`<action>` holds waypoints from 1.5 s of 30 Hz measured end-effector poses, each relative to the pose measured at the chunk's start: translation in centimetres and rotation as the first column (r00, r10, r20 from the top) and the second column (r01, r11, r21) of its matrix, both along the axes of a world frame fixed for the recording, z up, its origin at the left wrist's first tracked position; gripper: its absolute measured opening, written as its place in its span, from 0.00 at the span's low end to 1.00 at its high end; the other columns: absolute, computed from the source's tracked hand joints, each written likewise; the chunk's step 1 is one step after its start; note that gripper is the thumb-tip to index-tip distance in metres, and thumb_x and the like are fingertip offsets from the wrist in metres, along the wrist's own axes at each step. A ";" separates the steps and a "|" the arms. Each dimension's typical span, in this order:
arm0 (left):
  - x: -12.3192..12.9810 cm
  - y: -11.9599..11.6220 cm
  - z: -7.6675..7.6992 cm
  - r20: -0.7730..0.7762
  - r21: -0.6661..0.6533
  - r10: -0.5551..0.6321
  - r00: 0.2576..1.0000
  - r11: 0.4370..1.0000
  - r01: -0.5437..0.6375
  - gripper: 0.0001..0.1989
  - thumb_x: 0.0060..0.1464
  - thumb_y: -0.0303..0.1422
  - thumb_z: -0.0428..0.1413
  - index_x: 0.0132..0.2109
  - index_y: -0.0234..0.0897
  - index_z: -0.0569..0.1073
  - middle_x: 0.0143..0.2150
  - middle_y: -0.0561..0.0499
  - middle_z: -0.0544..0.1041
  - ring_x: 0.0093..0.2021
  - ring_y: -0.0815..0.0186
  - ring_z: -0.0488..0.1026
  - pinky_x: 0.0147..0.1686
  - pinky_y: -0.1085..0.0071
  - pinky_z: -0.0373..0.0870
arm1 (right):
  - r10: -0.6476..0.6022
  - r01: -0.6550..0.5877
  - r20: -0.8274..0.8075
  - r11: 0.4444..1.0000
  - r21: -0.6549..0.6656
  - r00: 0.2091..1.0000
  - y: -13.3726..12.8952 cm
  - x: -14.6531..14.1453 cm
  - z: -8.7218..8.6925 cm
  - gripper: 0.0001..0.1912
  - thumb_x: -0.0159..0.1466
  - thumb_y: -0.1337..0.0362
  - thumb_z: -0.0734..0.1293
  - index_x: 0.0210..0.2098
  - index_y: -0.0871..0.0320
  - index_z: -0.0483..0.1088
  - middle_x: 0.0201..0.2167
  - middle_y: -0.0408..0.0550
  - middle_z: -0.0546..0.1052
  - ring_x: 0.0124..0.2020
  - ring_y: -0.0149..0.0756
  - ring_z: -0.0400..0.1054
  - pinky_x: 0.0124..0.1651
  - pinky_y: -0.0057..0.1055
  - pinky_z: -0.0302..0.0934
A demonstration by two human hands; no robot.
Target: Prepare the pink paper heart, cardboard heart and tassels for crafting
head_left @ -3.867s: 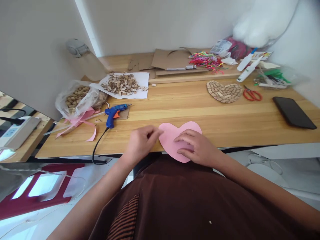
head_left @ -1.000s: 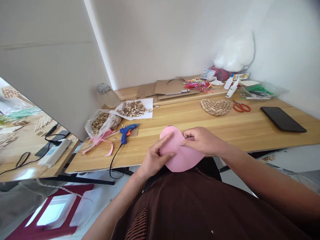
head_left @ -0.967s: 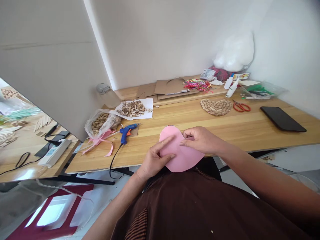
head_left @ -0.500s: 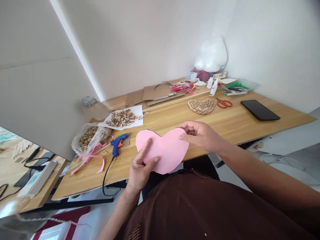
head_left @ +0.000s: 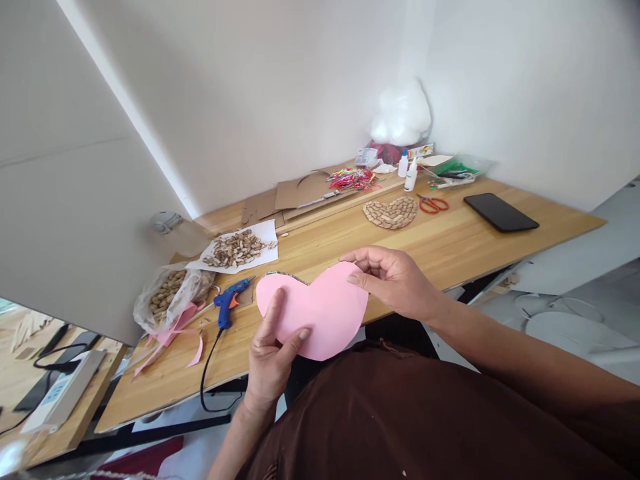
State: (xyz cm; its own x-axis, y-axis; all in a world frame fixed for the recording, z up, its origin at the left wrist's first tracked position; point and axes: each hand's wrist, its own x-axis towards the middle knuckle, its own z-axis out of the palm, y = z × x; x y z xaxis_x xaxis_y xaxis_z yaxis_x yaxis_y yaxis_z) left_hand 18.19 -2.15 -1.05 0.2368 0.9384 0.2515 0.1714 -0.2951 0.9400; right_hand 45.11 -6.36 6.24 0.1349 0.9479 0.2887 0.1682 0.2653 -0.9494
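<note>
A pink heart point(head_left: 320, 310) is held up in front of my body, above the table's near edge. My left hand point(head_left: 273, 347) grips its lower left side, with the thumb and index finger on the pink face and the other fingers hidden or curled. My right hand point(head_left: 387, 280) pinches the upper right lobe, its thumb on the front. A dark, patterned edge shows behind the left lobe. To the left lies a blue glue gun point(head_left: 230, 303) with its cord hanging over the edge.
A peanut-shell heart point(head_left: 391, 212), red-handled scissors point(head_left: 434, 204), a black tablet point(head_left: 501, 212) and white bottles point(head_left: 410, 176) lie beyond my right hand. Shells on white paper point(head_left: 270, 239), a bag of peanuts point(head_left: 167, 293) and pink strips point(head_left: 175, 333) are at left.
The view has shifted a little to the right, so the table items appear further left. Both hands keep their hold on the pink heart, which sits slightly lower in view.
</note>
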 end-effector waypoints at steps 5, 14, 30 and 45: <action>0.2 -0.1 -0.2 0.058 -0.040 -0.027 0.998 0.999 0.030 0.46 0.56 0.42 0.67 0.75 0.54 0.53 0.78 0.55 0.51 0.76 0.52 0.51 0.71 0.58 0.57 | -0.022 0.021 0.036 1.000 0.018 0.999 -0.2 -0.4 0.2 0.16 0.65 0.61 0.72 0.51 0.56 0.77 0.40 0.47 0.83 0.37 0.35 0.76 0.40 0.32 0.71; 0.2 -0.1 -0.5 0.111 -0.094 -0.037 0.993 0.994 0.047 0.45 0.56 0.42 0.67 0.75 0.56 0.54 0.77 0.55 0.56 0.75 0.54 0.56 0.69 0.60 0.61 | -0.040 0.039 0.049 0.999 0.023 0.998 -0.4 -1.0 0.8 0.16 0.63 0.62 0.72 0.50 0.59 0.76 0.37 0.48 0.82 0.36 0.35 0.75 0.38 0.32 0.71; 1.0 -0.4 0.6 0.155 -0.114 0.050 0.987 0.993 -0.032 0.43 0.53 0.36 0.70 0.72 0.54 0.62 0.75 0.56 0.60 0.75 0.54 0.56 0.71 0.63 0.58 | -0.110 0.110 0.143 0.994 0.009 0.984 0.2 -2.0 -0.6 0.50 0.51 0.58 0.81 0.68 0.54 0.58 0.45 0.50 0.78 0.45 0.44 0.73 0.48 0.42 0.69; 0.9 -0.7 0.0 0.219 -0.147 0.025 0.975 0.989 0.008 0.46 0.51 0.36 0.71 0.72 0.54 0.60 0.76 0.53 0.59 0.75 0.52 0.56 0.71 0.59 0.59 | -0.058 0.066 -0.074 0.992 0.108 0.996 0.1 -2.5 -1.2 0.28 0.62 0.66 0.72 0.61 0.54 0.65 0.34 0.43 0.78 0.33 0.34 0.72 0.35 0.32 0.66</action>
State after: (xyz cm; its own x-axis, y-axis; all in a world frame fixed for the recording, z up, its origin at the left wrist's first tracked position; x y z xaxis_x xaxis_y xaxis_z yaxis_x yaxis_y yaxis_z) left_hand 19.10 -2.82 -1.04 0.1829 0.9706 0.1567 -0.0421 -0.1515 0.9876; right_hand 42.64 -6.22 5.03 0.2160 0.9000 0.3785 0.1207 0.3601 -0.9251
